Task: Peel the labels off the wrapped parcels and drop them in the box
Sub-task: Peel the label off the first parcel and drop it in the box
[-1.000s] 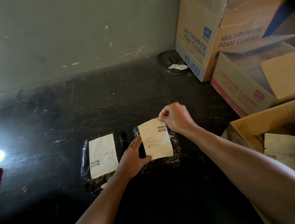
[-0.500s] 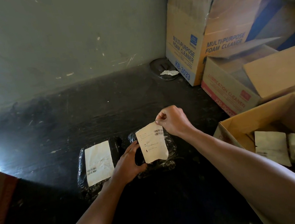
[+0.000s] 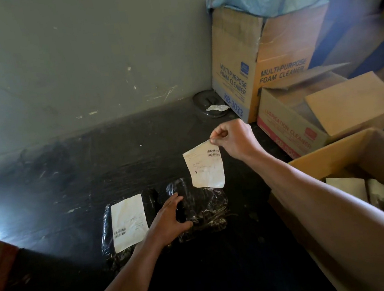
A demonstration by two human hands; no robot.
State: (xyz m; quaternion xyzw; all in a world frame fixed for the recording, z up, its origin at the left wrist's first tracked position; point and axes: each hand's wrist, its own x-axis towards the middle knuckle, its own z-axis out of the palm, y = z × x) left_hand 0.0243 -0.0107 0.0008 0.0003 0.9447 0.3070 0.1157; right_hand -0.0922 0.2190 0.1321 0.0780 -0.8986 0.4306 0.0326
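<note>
Two black plastic-wrapped parcels lie side by side on the dark floor. The left parcel point(image 3: 108, 240) carries a white label point(image 3: 129, 222) with barcodes. The right parcel point(image 3: 208, 208) has no label on it, and my left hand point(image 3: 168, 220) rests on its left edge with fingers spread. My right hand point(image 3: 232, 139) pinches the top corner of a peeled white label point(image 3: 205, 166), which hangs free in the air above the right parcel. An open cardboard box point(image 3: 333, 159) at the right holds several peeled labels point(image 3: 346, 187).
Against the grey wall at the back right stands a tall carton marked foam cleaner point(image 3: 244, 66) with blue plastic on top. A lower open carton point(image 3: 290, 130) sits in front of it. A round dark lid point(image 3: 207, 104) lies by the wall.
The label has come fully off the right parcel. My right hand has lifted it up and to the right. My left hand has stayed on the parcel.
</note>
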